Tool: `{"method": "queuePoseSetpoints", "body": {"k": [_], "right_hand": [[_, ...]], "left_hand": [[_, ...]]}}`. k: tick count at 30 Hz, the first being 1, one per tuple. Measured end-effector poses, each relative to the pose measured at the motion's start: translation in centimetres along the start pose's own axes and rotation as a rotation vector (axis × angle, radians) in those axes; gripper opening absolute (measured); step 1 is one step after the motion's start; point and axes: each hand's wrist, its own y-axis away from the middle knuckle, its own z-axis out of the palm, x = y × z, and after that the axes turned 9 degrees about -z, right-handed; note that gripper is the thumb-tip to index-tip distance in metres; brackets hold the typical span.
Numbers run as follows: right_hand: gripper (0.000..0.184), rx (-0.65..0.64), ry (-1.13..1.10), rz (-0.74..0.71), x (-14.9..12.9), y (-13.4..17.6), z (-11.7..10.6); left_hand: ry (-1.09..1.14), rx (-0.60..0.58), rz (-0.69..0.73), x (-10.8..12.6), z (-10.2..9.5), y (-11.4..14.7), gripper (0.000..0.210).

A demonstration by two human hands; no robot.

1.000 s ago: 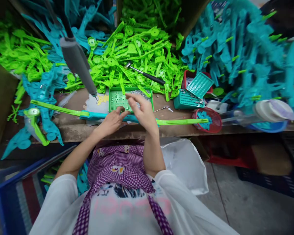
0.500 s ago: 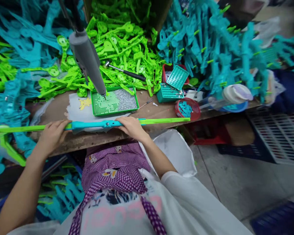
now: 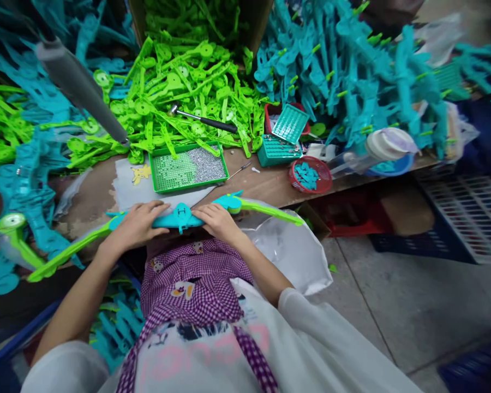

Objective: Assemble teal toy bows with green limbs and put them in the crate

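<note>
A toy bow (image 3: 182,214) with a blue middle and green curved arms lies level across the bench's front edge. My left hand (image 3: 136,226) is closed round its blue body, left of the centre. Just right of the centre, my right hand (image 3: 221,220) grips the same body with bent fingers. The left green arm (image 3: 73,248) slopes down past my wrist; the right green arm (image 3: 270,210) reaches out over the edge. Behind the bow sits a green tray (image 3: 188,168) of small metal screws. A grey electric screwdriver (image 3: 82,90) hangs to the left.
Green plastic parts (image 3: 188,82) are heaped at the back, blue ones (image 3: 352,76) at the right. A hammer (image 3: 204,120) rests on the green heap. A red basket (image 3: 311,174) of blue pieces and a lidded clear container (image 3: 368,153) stand on the right.
The toy bow has been turned about its length, so its arms now slope downward and a round centre piece shows. My left hand has shifted right. The screwdriver has swung left.
</note>
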Motion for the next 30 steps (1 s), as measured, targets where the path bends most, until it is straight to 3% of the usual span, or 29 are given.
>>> {"method": "queuePoseSetpoints", "body": {"k": [3, 6, 8, 11, 14, 16, 19, 21, 23, 25, 30], "right_hand": [[0.039, 0.026, -0.019, 0.034, 0.6, 0.8, 1.3], [0.038, 0.064, -0.043, 0.018, 1.0, 1.3, 1.2], [0.036, 0.092, -0.057, -0.009, 1.1, 1.3, 0.0], [0.034, 0.178, -0.068, 0.036, 1.0, 0.7, -2.6], [0.031, 0.360, -0.050, 0.189, 0.9, 0.5, -5.1], [0.029, 0.556, -0.046, 0.358, 1.0, 1.3, -6.0], [0.032, 0.877, -0.074, 0.663, 1.6, 3.6, -6.4], [0.033, 0.984, -0.102, 0.771, 2.7, 5.3, -6.7], [0.034, 0.970, -0.088, 0.781, 4.4, 6.6, -7.3], [0.034, 0.864, -0.014, 0.783, 6.6, 7.7, -8.2], [0.032, 0.413, 0.195, 0.863, 11.7, 7.9, -10.1]], "left_hand": [[0.127, -0.138, 0.050, 0.1, 1.8, -2.2, 0.054], [0.198, -0.085, 0.027, -0.1, 2.8, -2.1, 0.054], [0.231, -0.077, 0.011, 0.1, 2.2, -1.5, 0.057], [0.315, -0.145, -0.005, 0.8, -0.5, -1.4, 0.055], [0.444, -0.262, -0.049, 0.5, -2.8, -2.8, 0.051], [0.541, -0.350, -0.078, -0.2, -3.3, -3.9, 0.051], [0.681, -0.480, -0.116, -1.3, -2.4, -5.2, 0.053], [0.781, -0.572, -0.161, -1.7, -1.3, -5.6, 0.056], [0.857, -0.645, -0.201, -1.9, -0.3, -5.8, 0.060], [0.881, -0.671, -0.209, -2.1, 0.4, -5.9, 0.063], [0.877, -0.657, -0.199, -2.8, 1.2, -6.4, 0.062]]}}
